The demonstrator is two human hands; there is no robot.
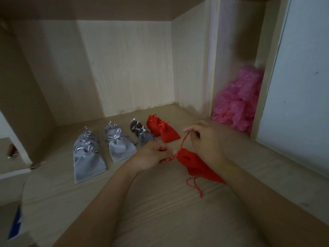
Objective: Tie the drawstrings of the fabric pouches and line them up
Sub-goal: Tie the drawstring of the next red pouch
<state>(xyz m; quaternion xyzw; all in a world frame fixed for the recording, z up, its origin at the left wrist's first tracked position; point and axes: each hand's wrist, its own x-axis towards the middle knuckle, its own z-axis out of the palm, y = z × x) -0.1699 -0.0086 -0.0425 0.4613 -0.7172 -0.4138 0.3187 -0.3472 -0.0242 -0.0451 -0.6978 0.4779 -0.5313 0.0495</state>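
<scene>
**Now at the knot: red pouch held taut by its drawstring**

Both of a person's bare hands work over a pale wooden tabletop [160, 211] set in a cabinet recess. The left hand [153, 155] has its grip closed, finger and thumb pinching the red drawstring [184, 139] right at the gathered neck of a red pouch [194, 164]. The right hand [204, 138], just above and behind it, has its grip closed too, pinching the upper end of the same drawstring, which runs taut between hand and neck. The pouch sits near the middle of the tabletop, its lower part hidden under the right wrist; whether it rests on the wood cannot be told. A loose red cord [195, 184] lies curled just in front of it.

Behind the hands, tied pouches stand in rows: two red pouches [169, 133] at the right, two dark grey pouches [146, 136] beside them, then light grey pouches [121, 146], and at the far left an overlapping line of more light grey ones [89, 161]. Crumpled pink plastic bags [238, 102] fill the narrow compartment to the right.
</scene>
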